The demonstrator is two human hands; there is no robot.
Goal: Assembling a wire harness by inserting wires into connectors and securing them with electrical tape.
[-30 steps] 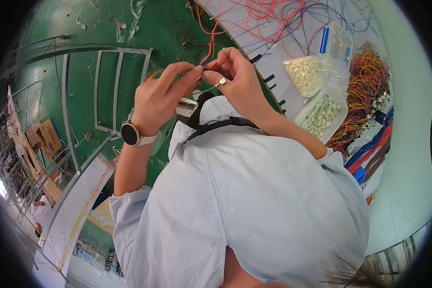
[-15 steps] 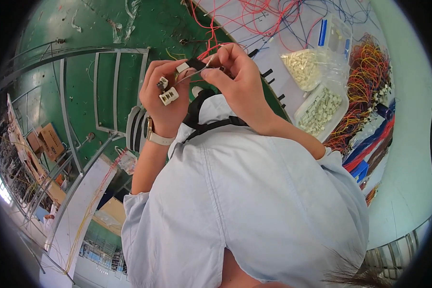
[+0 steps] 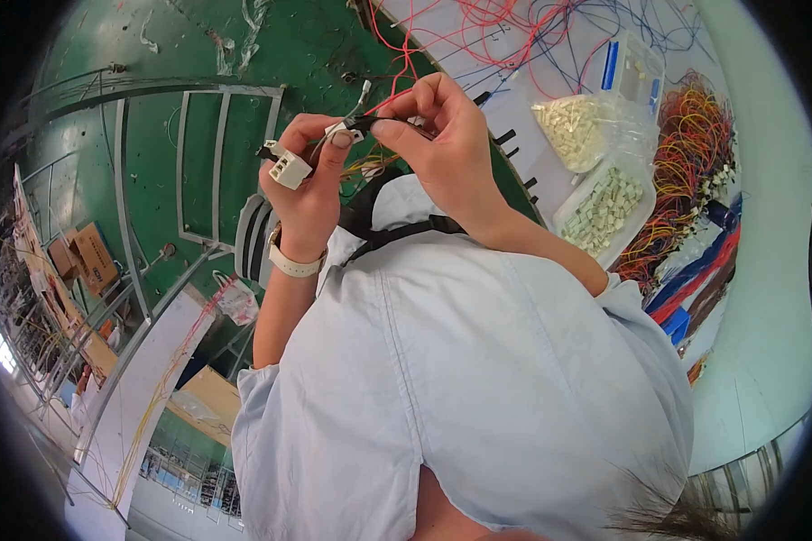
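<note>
My left hand (image 3: 305,203) is closed on a wire harness, with a white plastic connector housing (image 3: 289,169) sticking out beside its fingers. A second white connector (image 3: 344,132) and a black taped section (image 3: 363,123) sit at its thumb and fingertips. From there a loose wire end with a metal terminal (image 3: 364,90) points up. Close by on the right, my right hand (image 3: 447,149) is closed in a pinch on dark and red wires of the same harness. Its fingers partly hide what they grip.
On the white table at right lie a plastic bag of cream connectors (image 3: 570,131), an open tray of pale connectors (image 3: 603,207), and a large bundle of coloured wires (image 3: 690,153). Red and blue wires (image 3: 523,36) spread over its far part. A metal frame (image 3: 122,207) stands at left on the green floor.
My left hand has turned, so the large white connector moved up and left. The black section now lies between both hands, and the terminal-tipped wire now points upward.
</note>
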